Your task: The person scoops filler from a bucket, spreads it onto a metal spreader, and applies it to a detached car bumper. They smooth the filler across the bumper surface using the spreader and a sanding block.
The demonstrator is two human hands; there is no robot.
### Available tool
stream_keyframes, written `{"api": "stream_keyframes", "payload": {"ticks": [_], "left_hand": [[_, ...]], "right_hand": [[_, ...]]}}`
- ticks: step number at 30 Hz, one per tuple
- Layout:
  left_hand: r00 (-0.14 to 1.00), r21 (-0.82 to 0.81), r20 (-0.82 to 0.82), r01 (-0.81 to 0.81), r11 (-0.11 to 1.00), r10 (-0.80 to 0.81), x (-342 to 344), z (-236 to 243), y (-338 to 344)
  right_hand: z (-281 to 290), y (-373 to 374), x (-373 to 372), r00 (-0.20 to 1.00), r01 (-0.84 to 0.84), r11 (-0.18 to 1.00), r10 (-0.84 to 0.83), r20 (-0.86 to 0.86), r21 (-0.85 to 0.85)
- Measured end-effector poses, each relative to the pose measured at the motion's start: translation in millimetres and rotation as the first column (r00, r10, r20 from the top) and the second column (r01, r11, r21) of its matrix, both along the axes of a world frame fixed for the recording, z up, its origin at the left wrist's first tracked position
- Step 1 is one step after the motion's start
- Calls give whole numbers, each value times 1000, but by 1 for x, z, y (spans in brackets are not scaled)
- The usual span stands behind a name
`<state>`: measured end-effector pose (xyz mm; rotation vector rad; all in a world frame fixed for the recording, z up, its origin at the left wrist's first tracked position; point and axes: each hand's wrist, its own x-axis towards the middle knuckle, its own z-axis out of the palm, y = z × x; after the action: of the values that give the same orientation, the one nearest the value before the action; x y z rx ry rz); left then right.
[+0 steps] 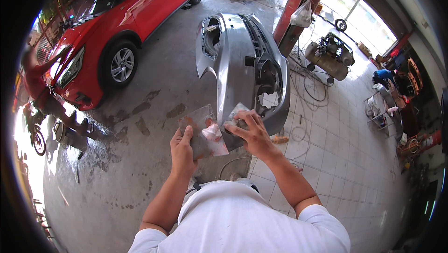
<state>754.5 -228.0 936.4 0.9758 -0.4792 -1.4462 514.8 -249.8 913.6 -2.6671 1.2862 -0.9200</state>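
My left hand (183, 148) grips the near-left edge of a flat, smeared mixing board (192, 129), thumb on top. On the board sits a pale pink lump of putty (212, 132), with orange-red smears around it. My right hand (254, 134) is closed on a small greyish spreader (239, 111), held just right of the putty; whether its edge touches the board I cannot tell. Just beyond both hands stands a silver car bumper (232, 61), its near end partly hidden behind the board and my right hand.
A red car (126, 15) stands at the left, where a person (39, 78) bends at its front. Behind the bumper rises a red post (298, 10) with a plastic bag. An air compressor (329, 57) stands at the right, its hose (310, 96) looping over the tiles. A wheeled rack (380, 108) is farther right.
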Motion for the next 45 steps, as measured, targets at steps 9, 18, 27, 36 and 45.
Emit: {"api": "stream_keyframes", "payload": {"ticks": [9, 18, 27, 36, 45], "left_hand": [[667, -533, 608, -59, 844, 431, -2, 2, -4], [487, -605, 707, 40, 795, 513, 1, 16, -2], [381, -579, 792, 220, 785, 477, -8, 23, 8], [906, -293, 363, -110, 950, 217, 2, 10, -25], [966, 67, 246, 65, 996, -80, -4, -39, 22]], "right_hand": [[-7, 48, 38, 996, -78, 994, 81, -46, 73], [6, 43, 46, 989, -54, 998, 52, 141, 14], [26, 41, 42, 977, 20, 1000, -24, 210, 19], [37, 60, 46, 783, -284, 946, 136, 607, 154], [-9, 17, -22, 985, 172, 963, -174, -10, 205]]}}
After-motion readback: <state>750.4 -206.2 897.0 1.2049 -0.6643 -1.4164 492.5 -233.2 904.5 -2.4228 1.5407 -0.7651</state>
